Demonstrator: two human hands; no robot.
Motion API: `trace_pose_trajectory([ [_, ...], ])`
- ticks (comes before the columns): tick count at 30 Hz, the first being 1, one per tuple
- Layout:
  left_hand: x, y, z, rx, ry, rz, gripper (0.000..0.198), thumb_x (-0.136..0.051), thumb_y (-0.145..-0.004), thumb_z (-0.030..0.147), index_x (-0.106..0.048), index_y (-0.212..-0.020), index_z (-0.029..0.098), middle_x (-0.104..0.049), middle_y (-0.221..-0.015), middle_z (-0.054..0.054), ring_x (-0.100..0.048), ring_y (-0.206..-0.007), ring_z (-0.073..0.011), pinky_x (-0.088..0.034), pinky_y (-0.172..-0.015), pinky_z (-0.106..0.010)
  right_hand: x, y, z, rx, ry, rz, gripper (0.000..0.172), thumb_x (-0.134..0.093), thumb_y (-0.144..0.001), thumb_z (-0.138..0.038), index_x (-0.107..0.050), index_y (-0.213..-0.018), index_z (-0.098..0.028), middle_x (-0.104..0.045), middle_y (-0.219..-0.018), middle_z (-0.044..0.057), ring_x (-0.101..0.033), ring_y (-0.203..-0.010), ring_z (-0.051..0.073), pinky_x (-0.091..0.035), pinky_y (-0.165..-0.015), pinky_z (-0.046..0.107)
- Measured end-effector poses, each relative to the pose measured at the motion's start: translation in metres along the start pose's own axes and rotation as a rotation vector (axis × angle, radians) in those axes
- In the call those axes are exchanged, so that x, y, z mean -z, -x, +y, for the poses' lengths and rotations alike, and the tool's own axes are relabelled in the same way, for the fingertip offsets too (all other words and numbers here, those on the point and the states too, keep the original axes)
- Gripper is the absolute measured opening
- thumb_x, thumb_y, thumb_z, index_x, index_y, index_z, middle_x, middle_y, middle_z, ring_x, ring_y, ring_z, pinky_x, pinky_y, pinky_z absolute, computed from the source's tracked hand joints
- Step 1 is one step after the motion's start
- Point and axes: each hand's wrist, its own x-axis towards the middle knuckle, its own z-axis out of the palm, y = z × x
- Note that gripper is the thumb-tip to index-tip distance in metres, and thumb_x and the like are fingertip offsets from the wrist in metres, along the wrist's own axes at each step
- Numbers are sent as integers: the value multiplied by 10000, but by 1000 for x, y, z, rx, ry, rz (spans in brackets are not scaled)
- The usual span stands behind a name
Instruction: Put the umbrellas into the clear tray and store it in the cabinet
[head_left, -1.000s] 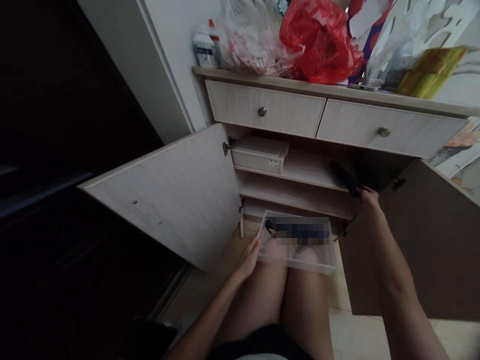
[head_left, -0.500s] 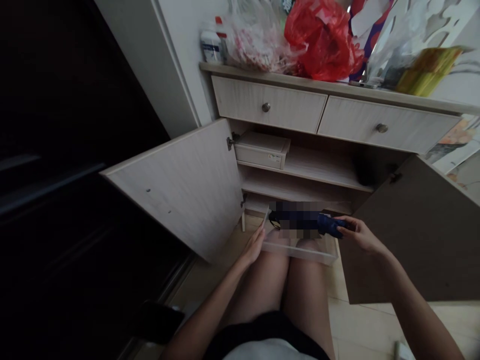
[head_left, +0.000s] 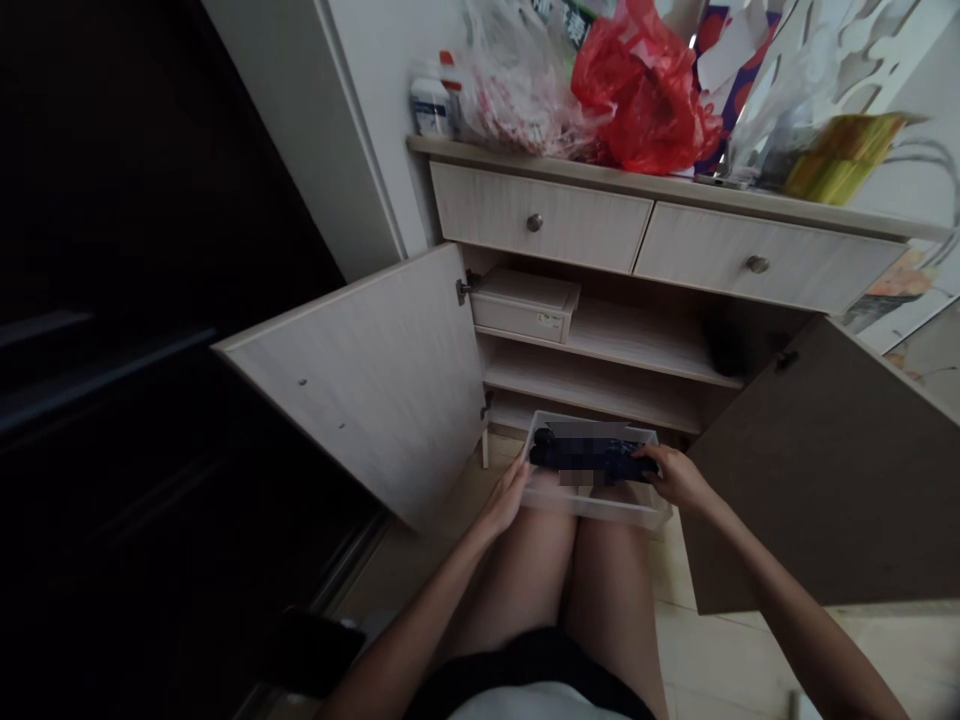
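Note:
A clear plastic bin (head_left: 585,505) rests on my knees in front of an open cabinet. My left hand (head_left: 504,500) lies against the bin's left side, fingers stretched along it. My right hand (head_left: 675,476) is closed on the end of a dark blue folded umbrella (head_left: 551,452), which lies lengthwise inside the bin. Part of the bin's contents is blurred out.
The cabinet's left door (head_left: 375,370) and right door (head_left: 810,470) both stand open. A white box (head_left: 525,305) sits on the upper shelf; a dark object (head_left: 726,350) lies at its right end. Two shut drawers above; plastic bags, one red (head_left: 645,95), crowd the top.
My right hand left the right end of the upper shelf, came down with the dark blue umbrella and lowered it into the bin. My left hand stayed on the bin's side.

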Motion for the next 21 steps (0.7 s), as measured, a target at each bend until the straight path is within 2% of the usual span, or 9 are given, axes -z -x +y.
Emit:
trace_pose_trajectory([
  [5, 0, -2, -1, -13, 3, 6, 911, -373, -843, 780, -440, -1511, 164, -424, -1549, -141, -508, -1328, -360, -404, -1106, -445, -6, -5, -12, 8, 315, -110, 332, -636, -755, -114, -674, -1068, -219, -708, -1112, 84, -609, -1102, 264, -411, -917, 351],
  [8, 0, -5, -4, -10, -9, 1, 961, -361, -810, 825, -435, -1512, 171, -436, -1544, -135, -515, -1310, -377, -376, -1123, -495, -5, -9, -13, 40, 352, -157, 306, -680, -745, -147, -666, -1043, -212, -701, -1092, 81, -614, -1072, 263, -408, -889, 340],
  [10, 0, -6, -4, -9, -21, 3, 976, -360, -801, 838, -450, -1500, 162, -443, -1538, -142, -531, -1286, -380, -358, -1133, -509, 5, -17, -6, 55, 307, -146, 232, -703, -779, -225, -676, -1009, -229, -691, -1077, 63, -626, -1028, 238, -422, -852, 309],
  [11, 1, -6, -4, -10, -28, -1, 978, -360, -800, 838, -459, -1492, 155, -452, -1530, -148, -537, -1279, -377, -355, -1136, -505, 13, -24, 0, 49, 282, -104, 190, -691, -813, -276, -678, -998, -235, -684, -1071, 58, -629, -1006, 224, -429, -834, 295],
  [13, 1, -6, -3, -13, -40, -12, 974, -359, -801, 836, -475, -1478, 146, -483, -1505, -153, -552, -1259, -370, -366, -1131, -497, 33, -41, 19, -30, 275, 64, 184, -607, -900, -352, -671, -1022, -230, -667, -1078, 71, -626, -993, 213, -444, -818, 281],
  [16, 2, -7, -3, -9, -42, -24, 952, -356, -800, 840, -494, -1465, 173, -506, -1490, -130, -569, -1237, -359, -389, -1117, -491, 68, -75, 59, -321, 382, 351, 305, -522, -953, -354, -625, -1176, -174, -616, -1184, 158, -595, -1074, 271, -466, -850, 333],
  [19, 2, -8, -5, 1, -33, -20, 950, -360, -794, 848, -489, -1473, 197, -497, -1503, -109, -524, -1297, -364, -391, -1123, -474, 98, -106, 105, -606, 408, 481, 414, -536, -939, -312, -550, -1293, -99, -525, -1301, 262, -545, -1171, 350, -472, -890, 429],
  [21, 2, -10, -8, 9, -25, -19, 955, -362, -797, 847, -479, -1482, 192, -486, -1512, -113, -501, -1324, -371, -384, -1129, -476, 112, -121, 133, -744, 315, 523, 440, -558, -922, -296, -532, -1307, -85, -487, -1335, 295, -512, -1225, 382, -463, -914, 478],
])
